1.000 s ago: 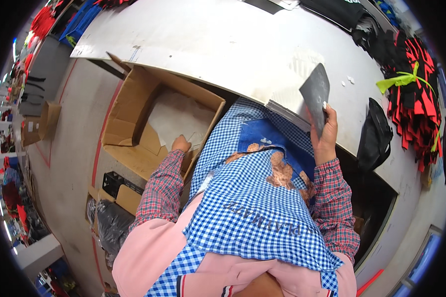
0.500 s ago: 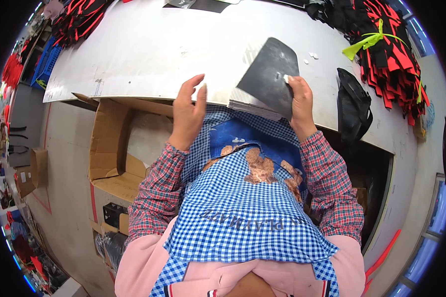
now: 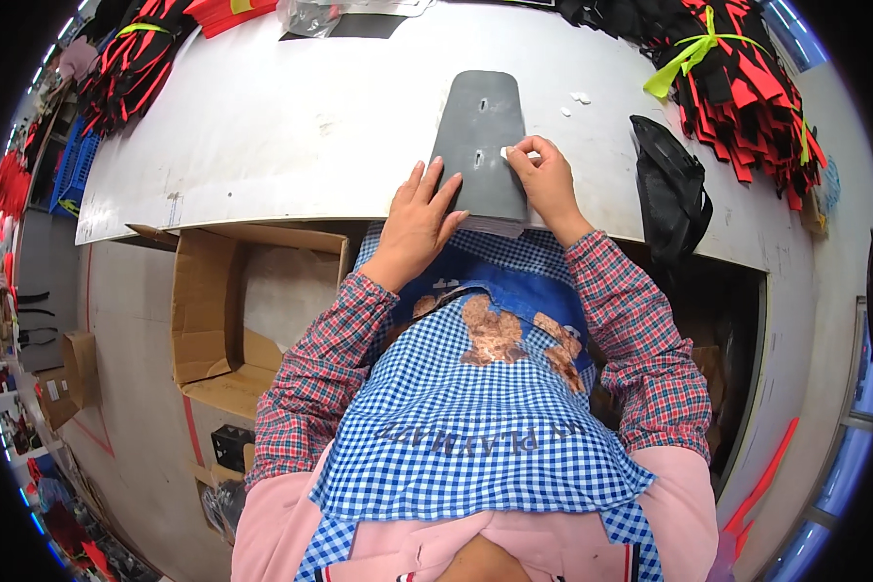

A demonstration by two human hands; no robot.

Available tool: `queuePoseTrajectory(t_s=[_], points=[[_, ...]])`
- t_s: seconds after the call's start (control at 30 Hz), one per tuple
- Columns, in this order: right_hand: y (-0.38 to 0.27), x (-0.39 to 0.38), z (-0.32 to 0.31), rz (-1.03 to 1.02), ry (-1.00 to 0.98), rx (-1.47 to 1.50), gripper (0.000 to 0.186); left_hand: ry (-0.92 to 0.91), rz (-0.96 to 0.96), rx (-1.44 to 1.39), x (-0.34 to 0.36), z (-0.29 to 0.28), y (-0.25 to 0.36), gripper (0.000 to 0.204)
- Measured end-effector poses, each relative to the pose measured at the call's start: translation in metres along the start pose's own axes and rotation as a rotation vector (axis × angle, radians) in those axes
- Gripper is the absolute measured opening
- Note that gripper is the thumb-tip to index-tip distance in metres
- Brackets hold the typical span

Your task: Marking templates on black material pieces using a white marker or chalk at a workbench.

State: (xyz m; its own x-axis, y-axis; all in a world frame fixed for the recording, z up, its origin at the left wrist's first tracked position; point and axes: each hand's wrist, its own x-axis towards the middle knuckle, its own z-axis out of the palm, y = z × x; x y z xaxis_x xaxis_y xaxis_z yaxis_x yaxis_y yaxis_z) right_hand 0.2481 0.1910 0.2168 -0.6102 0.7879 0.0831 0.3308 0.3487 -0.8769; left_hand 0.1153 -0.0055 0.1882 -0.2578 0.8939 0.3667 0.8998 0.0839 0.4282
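Observation:
A tapered dark grey sheet (image 3: 480,116) with two small slots lies flat on a stack of thin pieces (image 3: 490,227) at the front edge of the white table. My left hand (image 3: 415,223) rests with fingers spread on the sheet's lower left side. My right hand (image 3: 543,184) is at its right edge, thumb and forefinger pinched on a small white piece (image 3: 507,152). Small white scraps (image 3: 579,98) lie to the right of the sheet.
On the white table (image 3: 233,136) are a black fabric bag (image 3: 667,189) and tied black-and-red bundles (image 3: 727,97), (image 3: 131,73). An open cardboard box (image 3: 204,310) sits below the front edge, left of my body. A blue crate (image 3: 73,165) stands farther left.
The grey sheet has gone from raised and tilted to flat on the stack. My left hand has risen from the box onto the sheet; my right hand has moved left with it.

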Motion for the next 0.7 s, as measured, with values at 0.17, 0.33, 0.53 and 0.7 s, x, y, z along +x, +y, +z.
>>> queuePoseTrajectory(t_s=[0.17, 0.33, 0.53, 0.7], points=[[0.004, -0.012, -0.006, -0.038, 0.124, 0.06, 0.022, 0.023, 0.017, -0.027, 0.0, -0.002, 0.0, 0.051], [-0.006, -0.017, -0.008, -0.05, 0.12, 0.021, 0.021, 0.033, -0.005, -0.133, -0.001, -0.001, 0.0, 0.051], [-0.001, -0.016, -0.005, -0.079, 0.131, 0.022, 0.021, 0.007, -0.014, -0.108, 0.001, -0.003, 0.001, 0.051], [0.0, -0.017, -0.007, -0.07, 0.142, 0.021, 0.022, 0.001, -0.013, -0.097, 0.003, -0.007, 0.0, 0.052]])
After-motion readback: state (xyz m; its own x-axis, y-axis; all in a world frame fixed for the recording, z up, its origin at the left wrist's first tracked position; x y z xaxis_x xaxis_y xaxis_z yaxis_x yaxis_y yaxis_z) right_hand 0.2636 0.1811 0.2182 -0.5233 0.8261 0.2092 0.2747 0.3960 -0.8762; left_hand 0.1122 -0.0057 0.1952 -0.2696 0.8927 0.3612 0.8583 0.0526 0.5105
